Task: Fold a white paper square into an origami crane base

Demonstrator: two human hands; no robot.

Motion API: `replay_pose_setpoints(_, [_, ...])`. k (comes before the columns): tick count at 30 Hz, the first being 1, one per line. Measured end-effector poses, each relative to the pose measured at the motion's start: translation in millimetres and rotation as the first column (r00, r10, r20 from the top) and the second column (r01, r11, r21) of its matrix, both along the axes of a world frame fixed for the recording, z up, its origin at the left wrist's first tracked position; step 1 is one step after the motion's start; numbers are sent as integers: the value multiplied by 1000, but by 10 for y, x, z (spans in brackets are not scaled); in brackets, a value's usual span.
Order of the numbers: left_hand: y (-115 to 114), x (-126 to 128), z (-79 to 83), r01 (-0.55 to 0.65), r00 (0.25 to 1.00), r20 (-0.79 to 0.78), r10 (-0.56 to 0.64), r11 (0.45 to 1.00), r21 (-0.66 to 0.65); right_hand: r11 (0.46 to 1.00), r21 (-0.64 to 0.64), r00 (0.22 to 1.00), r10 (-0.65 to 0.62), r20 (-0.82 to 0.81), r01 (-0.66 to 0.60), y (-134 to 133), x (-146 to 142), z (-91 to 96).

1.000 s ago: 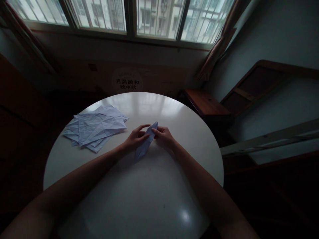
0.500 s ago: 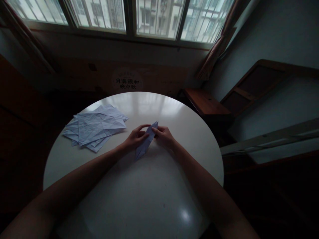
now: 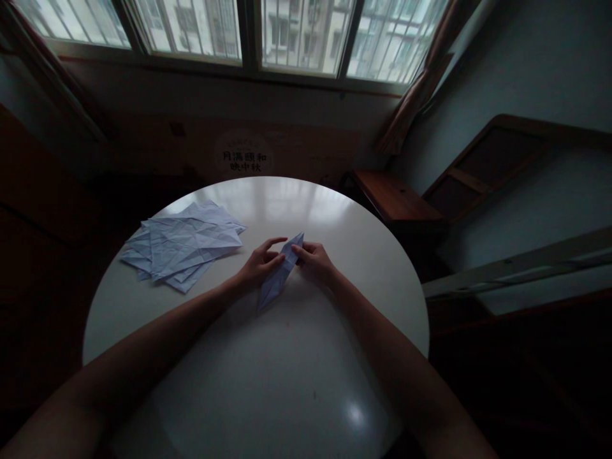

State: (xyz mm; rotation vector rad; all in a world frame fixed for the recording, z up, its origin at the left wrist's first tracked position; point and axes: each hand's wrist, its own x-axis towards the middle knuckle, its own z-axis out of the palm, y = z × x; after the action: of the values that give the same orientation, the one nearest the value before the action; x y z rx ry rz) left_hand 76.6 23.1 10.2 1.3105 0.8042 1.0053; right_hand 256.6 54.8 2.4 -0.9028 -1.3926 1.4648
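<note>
A long, narrow folded piece of pale paper [image 3: 277, 277] lies slanted at the middle of the round white table [image 3: 268, 382], pointed at both ends. My left hand [image 3: 258, 264] pinches its left edge with thumb and fingers, the index finger arched over it. My right hand [image 3: 315, 262] pinches the right edge near the upper tip. Both hands rest low over the tabletop and grip the paper between them.
A loose pile of creased white paper sheets [image 3: 182, 245] lies on the table's left side. A wooden bench [image 3: 394, 201] stands beyond the table's right edge. Windows [image 3: 239, 32] and a curtain [image 3: 421, 83] are at the back.
Almost nothing moved. My hands keep the same grip on the folded paper, with only slight shifts of the fingers along its edges.
</note>
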Motion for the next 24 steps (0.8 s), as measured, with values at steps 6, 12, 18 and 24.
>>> replay_pose_setpoints(6, [-14,5,35,-16,999,-45,17,1000,13,1000,3,1000,-28,-3,28,5,-1,-3])
replay_pose_setpoints(12, [-22,9,44,-19,999,-45,20,999,40,999,-4,999,-32,22,32,4,5,11])
replay_pose_setpoints(18, [-5,-1,23,-14,999,-38,15,1000,25,1000,-7,1000,-21,1,21,-1,-10,0])
replay_pose_setpoints(24, [-23,4,34,-1,1000,-20,1,1000,-1,1000,13,999,-21,25,21,-24,-8,53])
